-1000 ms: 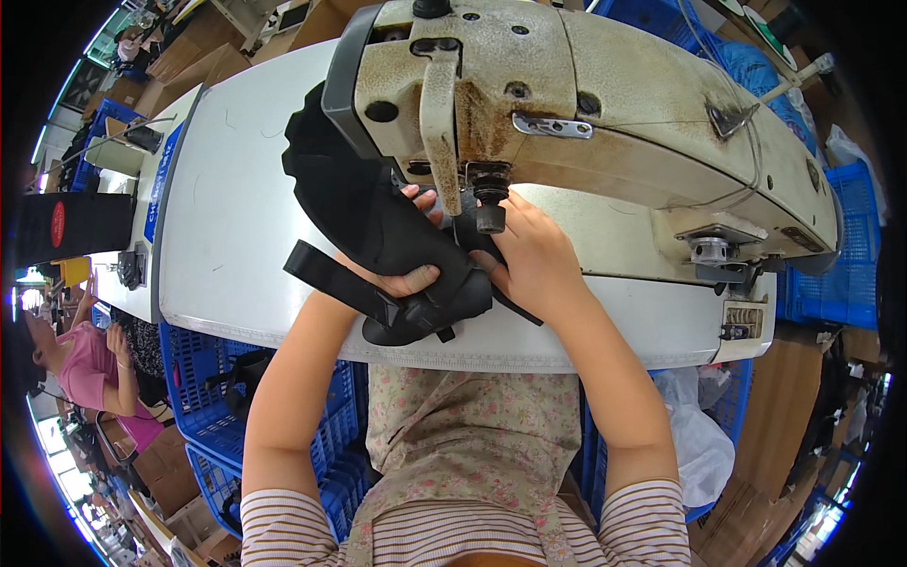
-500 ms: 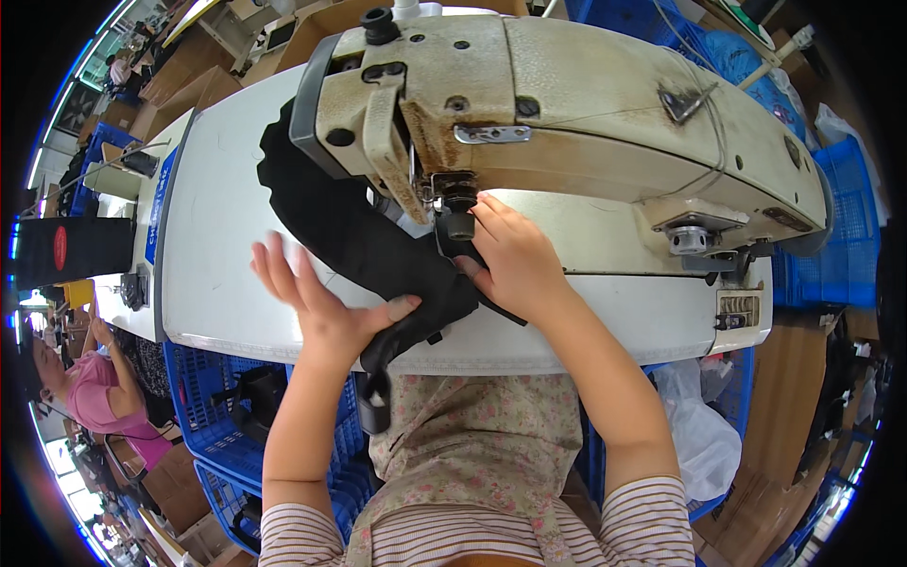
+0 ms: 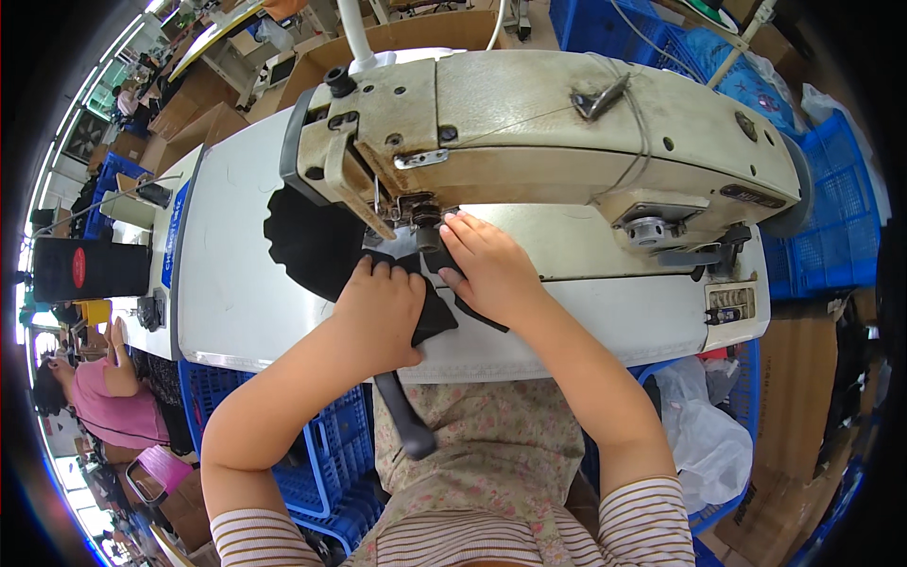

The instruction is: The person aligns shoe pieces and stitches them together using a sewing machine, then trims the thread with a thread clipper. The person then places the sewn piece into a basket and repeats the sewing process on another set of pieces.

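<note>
A black fabric piece (image 3: 316, 248) with a scalloped far edge lies across the sewing machine's white table, under the needle area. My left hand (image 3: 380, 310) is closed over its near part, knuckles up and fingers curled onto the cloth. Close to the presser foot, my right hand (image 3: 491, 269) holds the fabric's right side, with its fingertips beside the needle area and its thumb on the cloth. The needle tip is hidden behind the parts of the sewing machine's head (image 3: 416, 203). A dark strap end (image 3: 406, 420) hangs over the table's front edge in front of my apron.
The sewing machine arm (image 3: 605, 142) spans the far side of the white table (image 3: 241, 312). Blue crates (image 3: 326, 454) stand below at the left, and another crate with white plastic bags (image 3: 694, 425) is at the right. A person in pink (image 3: 113, 402) sits far left.
My left hand has gone from spread fingers at the fabric's left to curled on top of the cloth. The fabric's near part lies flatter. My right hand stays near the presser foot.
</note>
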Tool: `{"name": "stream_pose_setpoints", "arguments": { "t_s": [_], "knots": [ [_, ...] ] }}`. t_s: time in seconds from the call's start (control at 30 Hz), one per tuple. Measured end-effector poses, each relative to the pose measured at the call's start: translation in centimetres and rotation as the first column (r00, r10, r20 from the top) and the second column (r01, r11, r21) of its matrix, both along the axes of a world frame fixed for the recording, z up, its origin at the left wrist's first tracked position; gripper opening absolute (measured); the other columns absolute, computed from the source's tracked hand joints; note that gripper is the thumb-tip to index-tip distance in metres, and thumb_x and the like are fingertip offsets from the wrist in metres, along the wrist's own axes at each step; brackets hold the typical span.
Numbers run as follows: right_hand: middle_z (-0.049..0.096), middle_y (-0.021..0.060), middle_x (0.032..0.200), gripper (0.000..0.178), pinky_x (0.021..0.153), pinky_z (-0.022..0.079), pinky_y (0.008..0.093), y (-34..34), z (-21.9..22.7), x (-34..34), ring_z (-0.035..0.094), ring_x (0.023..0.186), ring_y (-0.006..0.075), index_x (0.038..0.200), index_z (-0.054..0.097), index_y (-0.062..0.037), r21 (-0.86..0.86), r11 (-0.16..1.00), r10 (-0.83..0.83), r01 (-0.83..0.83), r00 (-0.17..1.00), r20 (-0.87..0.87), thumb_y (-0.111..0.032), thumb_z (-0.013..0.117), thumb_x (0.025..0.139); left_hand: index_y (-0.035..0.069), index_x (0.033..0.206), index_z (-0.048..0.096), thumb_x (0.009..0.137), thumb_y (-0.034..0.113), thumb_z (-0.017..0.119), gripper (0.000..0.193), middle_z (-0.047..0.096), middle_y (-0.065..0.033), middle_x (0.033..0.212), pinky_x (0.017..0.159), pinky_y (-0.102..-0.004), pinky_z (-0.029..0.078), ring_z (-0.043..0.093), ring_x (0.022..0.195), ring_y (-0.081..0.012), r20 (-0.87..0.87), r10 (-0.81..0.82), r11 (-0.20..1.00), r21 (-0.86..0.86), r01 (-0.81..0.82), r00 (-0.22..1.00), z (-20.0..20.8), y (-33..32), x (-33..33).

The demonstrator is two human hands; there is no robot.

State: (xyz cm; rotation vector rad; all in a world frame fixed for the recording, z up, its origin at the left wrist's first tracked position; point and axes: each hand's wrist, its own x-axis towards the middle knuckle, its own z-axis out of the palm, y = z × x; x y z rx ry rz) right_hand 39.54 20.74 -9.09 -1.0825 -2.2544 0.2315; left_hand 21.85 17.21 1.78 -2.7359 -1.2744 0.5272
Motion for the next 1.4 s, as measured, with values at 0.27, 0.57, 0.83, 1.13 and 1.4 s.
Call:
{"name": "stream_pose_setpoints", "arguments": {
  "t_s": [0.27, 0.57, 0.83, 1.13, 1.4],
  "knots": [
    [0.061, 0.0134, 0.118, 0.026, 0.097, 0.046, 0.0414, 0.2, -0.6, 1.1, 0.055, 0.117, 0.0317, 0.104, 0.066, -0.0004, -0.054, 0.998, 0.015, -0.027, 0.977, -0.215, -0.007, 0.062, 0.080, 0.001, 0.083, 0.058, 0.057, 0.031, 0.074, 0.043, 0.063, -0.0167, 0.081, 0.091, -0.0423, 0.047, 0.063, 0.086, -0.0342, 0.200, 0.126, 0.973, -0.215, -0.082, 0.972, -0.6, 0.8, 0.0],
    [0.057, 0.0156, 0.126, 0.030, 0.100, 0.044, 0.0421, -0.2, -0.2, 1.3, 0.051, 0.123, 0.0343, 0.108, 0.068, -0.0031, -0.097, 0.993, 0.044, -0.063, 0.983, -0.179, -0.005, 0.064, 0.078, 0.000, 0.084, 0.060, 0.062, 0.030, 0.071, 0.039, 0.064, -0.0178, 0.084, 0.098, -0.0421, 0.044, 0.063, 0.094, -0.0346, 0.231, 0.132, 0.988, -0.104, -0.110, 0.964, -1.4, -0.4, 1.5],
    [0.058, 0.0162, 0.122, 0.027, 0.096, 0.047, 0.0425, -0.4, 0.0, 1.0, 0.053, 0.120, 0.0342, 0.106, 0.067, -0.0025, -0.040, 0.998, 0.044, -0.048, 0.993, -0.109, -0.011, 0.065, 0.080, -0.007, 0.109, 0.060, 0.062, 0.028, 0.070, 0.060, 0.063, -0.0251, 0.106, 0.109, -0.0449, 0.034, 0.058, 0.112, -0.0365, 0.248, 0.111, 0.994, -0.014, -0.112, 0.962, -2.4, -1.7, 1.2],
    [0.058, 0.0158, 0.124, 0.028, 0.093, 0.048, 0.0419, -0.3, 0.6, 1.0, 0.053, 0.120, 0.0325, 0.108, 0.067, -0.0053, -0.069, 0.997, 0.040, -0.043, 0.998, -0.038, -0.012, 0.066, 0.081, -0.009, 0.110, 0.059, 0.065, 0.024, 0.070, 0.057, 0.063, -0.0258, 0.106, 0.109, -0.0449, 0.034, 0.056, 0.114, -0.0364, 0.213, 0.140, 0.990, -0.029, -0.137, 0.967, -3.0, -1.8, 1.7],
    [0.057, 0.0160, 0.127, 0.030, 0.094, 0.048, 0.0414, 0.4, 1.2, 1.1, 0.051, 0.123, 0.0326, 0.112, 0.066, -0.0058, -0.177, 0.983, 0.063, -0.055, 0.997, 0.040, -0.016, 0.066, 0.083, -0.010, 0.101, 0.060, 0.069, 0.023, 0.066, 0.047, 0.064, -0.0275, 0.103, 0.102, -0.0436, 0.039, 0.060, 0.107, -0.0380, 0.202, 0.073, 0.991, 0.092, -0.093, 0.977, -3.7, -1.1, 1.5]
  ]
}}
